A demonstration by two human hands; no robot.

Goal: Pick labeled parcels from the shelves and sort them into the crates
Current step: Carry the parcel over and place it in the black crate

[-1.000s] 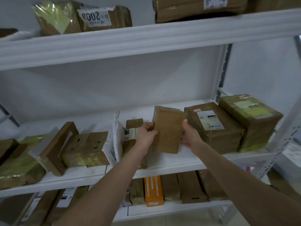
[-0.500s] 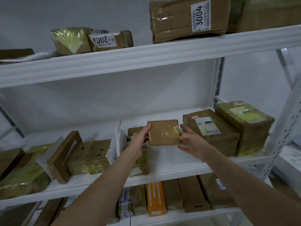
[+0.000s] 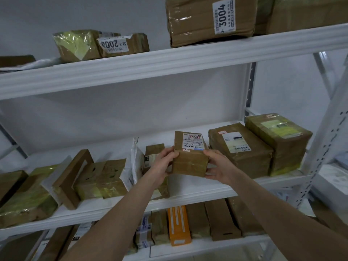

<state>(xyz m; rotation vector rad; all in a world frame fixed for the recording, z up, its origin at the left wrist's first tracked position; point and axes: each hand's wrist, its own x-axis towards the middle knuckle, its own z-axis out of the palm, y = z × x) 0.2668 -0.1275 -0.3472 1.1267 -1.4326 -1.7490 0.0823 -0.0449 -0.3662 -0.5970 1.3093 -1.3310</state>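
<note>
**Asker:** Where is the parcel, and what are the hands doing?

**Operator:** From my remote desk I see a small brown parcel [image 3: 190, 161] held between both hands at the front of the middle shelf [image 3: 188, 197]. The left hand [image 3: 162, 163] grasps its left side and the right hand [image 3: 219, 166] its right, with fingers curled round the edges. Its white label [image 3: 193, 141] faces up. A larger parcel [image 3: 241, 149] sits just beside it on the right.

**Asker:** Which step is this?

**Operator:** I judge it is the pick, with the label being checked. Next I would read the code, then carry the parcel to the matching crate.

**Asker:** Anything unclear?

**Operator:** The label's print is too small for me to read. No crate is in view. I cannot tell whether the parcel's base touches the shelf or hangs just above it.
</note>
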